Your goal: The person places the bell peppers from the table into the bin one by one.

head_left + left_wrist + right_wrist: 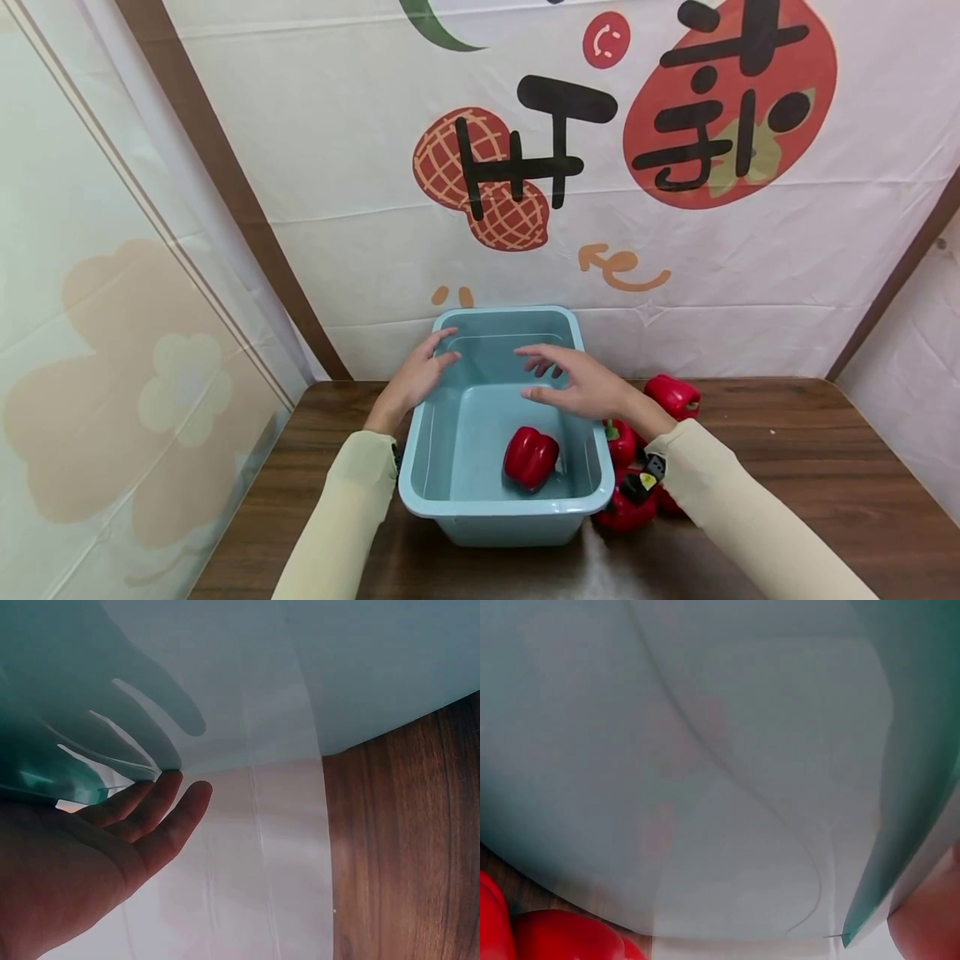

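Note:
A light blue plastic basin [510, 507] stands on the wooden table against the fabric backdrop. Inside it, toward the near right, lies one red bell pepper [530, 458]. My left hand [415, 377] is at the basin's left rim, fingers extended and holding nothing. In the left wrist view, that hand [142, 847] is beside the basin's outer wall [247, 682]; whether it touches is hard to tell. Over the right side of the basin hovers my right hand [579, 384], fingers loosely spread, nothing in them. Only a sliver of it shows in the right wrist view, beyond the basin wall.
Several red bell peppers [672, 396] lie on the table just right of the basin, partly hidden by my right forearm. The wooden tabletop [787, 450] extends to the right. A printed fabric backdrop [337, 250] rises behind, and another fabric panel [45, 208] stands at left.

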The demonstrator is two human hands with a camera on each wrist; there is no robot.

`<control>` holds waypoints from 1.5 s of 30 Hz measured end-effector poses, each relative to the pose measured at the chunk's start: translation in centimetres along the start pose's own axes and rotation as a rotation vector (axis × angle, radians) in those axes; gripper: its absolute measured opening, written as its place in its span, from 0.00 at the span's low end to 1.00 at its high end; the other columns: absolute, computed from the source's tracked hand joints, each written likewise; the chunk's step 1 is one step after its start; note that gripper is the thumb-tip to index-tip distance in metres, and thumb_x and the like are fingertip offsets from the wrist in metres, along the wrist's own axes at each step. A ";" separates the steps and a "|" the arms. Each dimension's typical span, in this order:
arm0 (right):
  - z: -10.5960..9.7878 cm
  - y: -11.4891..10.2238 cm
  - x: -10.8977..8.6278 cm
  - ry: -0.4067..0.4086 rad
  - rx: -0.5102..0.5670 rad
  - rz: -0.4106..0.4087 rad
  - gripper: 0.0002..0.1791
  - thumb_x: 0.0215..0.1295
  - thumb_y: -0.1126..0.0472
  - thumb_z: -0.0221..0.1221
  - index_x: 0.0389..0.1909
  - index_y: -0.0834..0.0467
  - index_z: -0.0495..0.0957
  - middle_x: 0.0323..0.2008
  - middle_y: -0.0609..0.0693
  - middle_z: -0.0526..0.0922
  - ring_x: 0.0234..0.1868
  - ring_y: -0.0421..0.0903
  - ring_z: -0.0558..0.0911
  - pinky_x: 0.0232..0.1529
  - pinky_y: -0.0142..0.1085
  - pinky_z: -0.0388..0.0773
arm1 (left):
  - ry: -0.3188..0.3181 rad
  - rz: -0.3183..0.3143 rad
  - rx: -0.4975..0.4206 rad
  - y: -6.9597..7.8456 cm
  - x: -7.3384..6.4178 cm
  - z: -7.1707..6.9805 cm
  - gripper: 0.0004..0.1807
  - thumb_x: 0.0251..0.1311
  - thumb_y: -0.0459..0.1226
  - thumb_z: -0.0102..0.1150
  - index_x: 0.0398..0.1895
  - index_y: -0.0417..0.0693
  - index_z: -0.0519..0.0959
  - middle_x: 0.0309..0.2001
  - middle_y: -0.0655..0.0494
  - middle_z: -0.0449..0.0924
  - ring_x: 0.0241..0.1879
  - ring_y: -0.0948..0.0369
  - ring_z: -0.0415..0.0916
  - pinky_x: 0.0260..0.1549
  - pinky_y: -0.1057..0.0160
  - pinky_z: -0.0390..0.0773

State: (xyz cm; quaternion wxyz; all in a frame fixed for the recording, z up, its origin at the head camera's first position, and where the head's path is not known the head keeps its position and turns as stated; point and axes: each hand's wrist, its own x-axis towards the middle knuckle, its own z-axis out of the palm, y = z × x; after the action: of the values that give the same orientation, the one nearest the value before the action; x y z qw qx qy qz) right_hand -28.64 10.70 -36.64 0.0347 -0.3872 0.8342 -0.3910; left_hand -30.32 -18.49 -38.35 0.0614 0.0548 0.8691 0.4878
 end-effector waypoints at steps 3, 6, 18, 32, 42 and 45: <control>-0.1 0.0 -0.1 0.016 0.016 -0.016 0.32 0.65 0.52 0.64 0.69 0.49 0.69 0.56 0.48 0.79 0.55 0.46 0.78 0.56 0.51 0.76 | 0.002 -0.002 0.003 -0.1 0.0 0.0 0.29 0.73 0.47 0.44 0.76 0.60 0.57 0.78 0.49 0.50 0.72 0.41 0.57 0.62 0.31 0.60; -0.3 0.0 -0.3 0.036 0.036 -0.026 0.31 0.65 0.53 0.64 0.68 0.50 0.69 0.56 0.49 0.80 0.56 0.46 0.78 0.56 0.50 0.75 | 0.002 -0.006 0.000 -0.1 0.1 0.1 0.29 0.73 0.47 0.45 0.76 0.60 0.58 0.78 0.49 0.50 0.72 0.41 0.57 0.63 0.31 0.60; -2.2 0.6 -1.9 0.117 0.077 -0.001 0.30 0.65 0.56 0.64 0.68 0.50 0.70 0.59 0.51 0.79 0.56 0.50 0.78 0.57 0.53 0.75 | 0.002 -0.001 -0.001 0.0 0.1 -0.1 0.30 0.73 0.47 0.45 0.76 0.58 0.58 0.78 0.48 0.49 0.72 0.42 0.56 0.63 0.32 0.61; -4.5 1.8 -4.1 0.197 0.049 -0.001 0.28 0.67 0.59 0.62 0.67 0.55 0.71 0.59 0.55 0.79 0.55 0.55 0.79 0.55 0.53 0.76 | -0.007 0.012 -0.014 -0.1 0.0 -0.1 0.29 0.73 0.46 0.44 0.76 0.58 0.57 0.78 0.48 0.49 0.71 0.41 0.58 0.62 0.31 0.62; -6.3 3.8 -6.2 0.227 0.012 0.050 0.26 0.68 0.59 0.60 0.67 0.52 0.71 0.61 0.51 0.77 0.55 0.51 0.79 0.54 0.33 0.76 | -0.013 0.014 -0.020 -0.1 0.1 -0.1 0.30 0.73 0.46 0.44 0.77 0.58 0.57 0.78 0.50 0.48 0.72 0.43 0.56 0.64 0.33 0.61; -6.7 4.6 -6.9 0.233 -0.003 0.048 0.26 0.68 0.60 0.60 0.67 0.53 0.71 0.61 0.52 0.77 0.54 0.48 0.79 0.53 0.29 0.75 | -0.011 0.011 -0.020 -0.1 0.1 0.0 0.30 0.73 0.46 0.45 0.77 0.58 0.57 0.78 0.50 0.48 0.72 0.43 0.56 0.64 0.33 0.60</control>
State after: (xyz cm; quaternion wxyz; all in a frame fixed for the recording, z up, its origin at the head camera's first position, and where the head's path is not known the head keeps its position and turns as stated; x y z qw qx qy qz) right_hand -29.09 21.33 -36.79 -0.0536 -0.3190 0.8422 -0.4314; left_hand -30.40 -18.56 -38.44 0.0640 0.0615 0.8635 0.4965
